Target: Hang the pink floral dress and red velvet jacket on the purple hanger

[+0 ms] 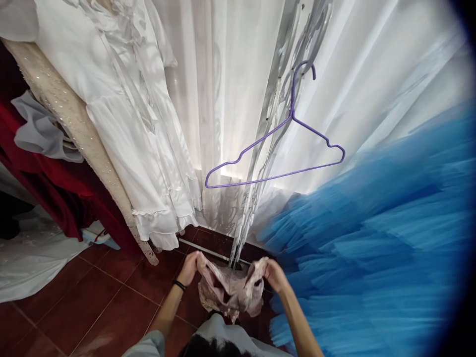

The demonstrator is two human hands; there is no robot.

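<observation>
A dusty-pink garment (238, 295) with an open top edge is stretched between my two hands, low in front of my body. My left hand (191, 267), with a dark band at its wrist, pinches the garment's left upper edge. At the opposite upper edge my right hand (274, 275) grips the cloth. The garment's lower part hangs down towards my body and is partly hidden. Beyond the hands and above them, a purple hanger (275, 176) hangs bare by its hook from a pale metal stand (256, 183).
White dresses (122, 114), a beige sparkly garment (70, 109) and dark red cloth (85, 203) hang at the left. A large blue tulle dress (383, 253) fills the right. White curtains (230, 74) stand behind; red-brown tiles (107, 302) cover the floor.
</observation>
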